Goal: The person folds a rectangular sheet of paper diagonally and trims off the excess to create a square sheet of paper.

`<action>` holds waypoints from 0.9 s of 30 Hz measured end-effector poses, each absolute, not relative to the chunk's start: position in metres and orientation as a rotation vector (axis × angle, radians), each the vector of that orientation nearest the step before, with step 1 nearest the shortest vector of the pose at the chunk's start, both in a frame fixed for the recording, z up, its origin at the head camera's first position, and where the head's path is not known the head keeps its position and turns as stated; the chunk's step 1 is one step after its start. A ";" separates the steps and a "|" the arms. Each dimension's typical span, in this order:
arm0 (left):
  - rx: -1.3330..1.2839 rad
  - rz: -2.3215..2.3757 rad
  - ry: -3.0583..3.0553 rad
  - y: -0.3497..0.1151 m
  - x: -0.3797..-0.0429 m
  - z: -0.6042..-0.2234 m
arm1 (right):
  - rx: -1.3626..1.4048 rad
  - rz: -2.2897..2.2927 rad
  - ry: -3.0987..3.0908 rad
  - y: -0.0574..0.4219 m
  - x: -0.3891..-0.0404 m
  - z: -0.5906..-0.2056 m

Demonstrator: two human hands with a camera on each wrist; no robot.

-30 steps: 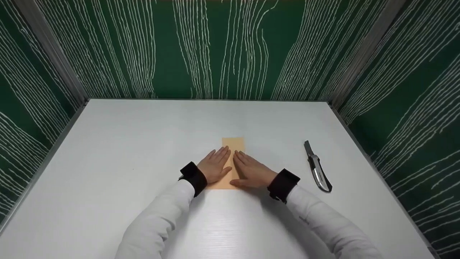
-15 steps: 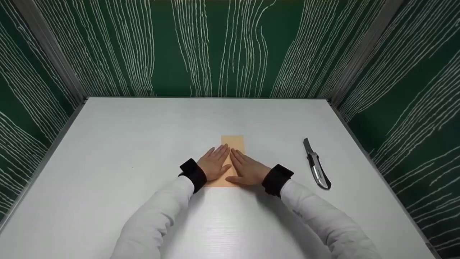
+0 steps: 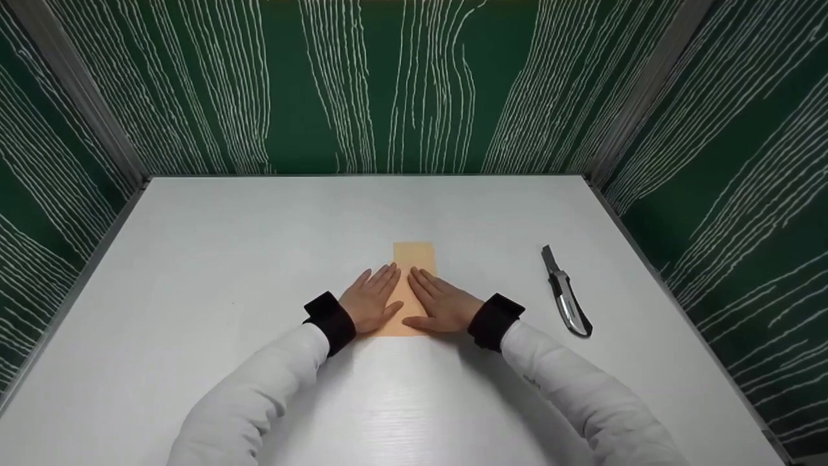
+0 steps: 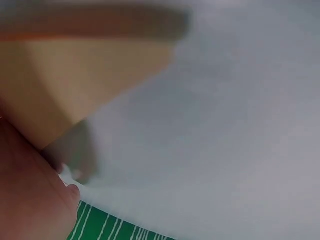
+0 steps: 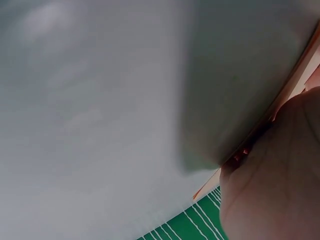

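A folded-looking sheet of light orange paper [image 3: 414, 254] lies on the white table in front of me, longer than wide. My left hand [image 3: 370, 303] rests flat on its left side, fingers straight and pointing away, thumb turned inward. Opposite it, my right hand [image 3: 446, 305] presses flat on the right side, fingers extended. A strip of paper shows between the two hands, and the far end sticks out beyond the fingertips. In the left wrist view, a corner of the paper [image 4: 85, 75] shows beside the palm. The right wrist view catches the paper's edge [image 5: 305, 65] beside the right palm.
To the right lies a utility knife [image 3: 569, 301] with a silver and black handle, its blade end pointing away. The white table [image 3: 226, 239] is bordered by green walls [image 3: 297, 90] with white wavy lines, joined by grey corner posts.
My right hand has slid a little inward to the left over the paper. The left hand has shifted slightly left, away from the paper's middle. The knife has stayed in place.
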State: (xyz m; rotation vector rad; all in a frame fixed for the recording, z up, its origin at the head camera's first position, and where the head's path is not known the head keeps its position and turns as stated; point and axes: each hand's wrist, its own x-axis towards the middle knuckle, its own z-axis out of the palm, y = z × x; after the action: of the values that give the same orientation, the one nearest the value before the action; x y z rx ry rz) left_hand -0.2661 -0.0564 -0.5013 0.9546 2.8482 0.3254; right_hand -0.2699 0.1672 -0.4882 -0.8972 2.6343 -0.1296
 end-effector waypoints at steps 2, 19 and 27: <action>0.946 0.328 2.835 -0.062 -0.261 -0.498 | -0.900 -0.153 2.628 0.166 -0.270 -0.486; 0.949 0.406 2.800 -0.082 -0.242 -0.499 | -0.878 -0.130 2.641 0.168 -0.272 -0.492; 0.936 0.383 2.800 -0.082 -0.241 -0.496 | -0.884 -0.181 2.631 0.179 -0.271 -0.485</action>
State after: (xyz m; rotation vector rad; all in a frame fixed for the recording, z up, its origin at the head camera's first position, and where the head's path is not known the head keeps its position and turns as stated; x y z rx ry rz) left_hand -0.2414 -0.0822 -0.4965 0.9356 2.8002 0.3830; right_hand -0.2707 0.1790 -0.4848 -0.8845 2.6312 -0.1809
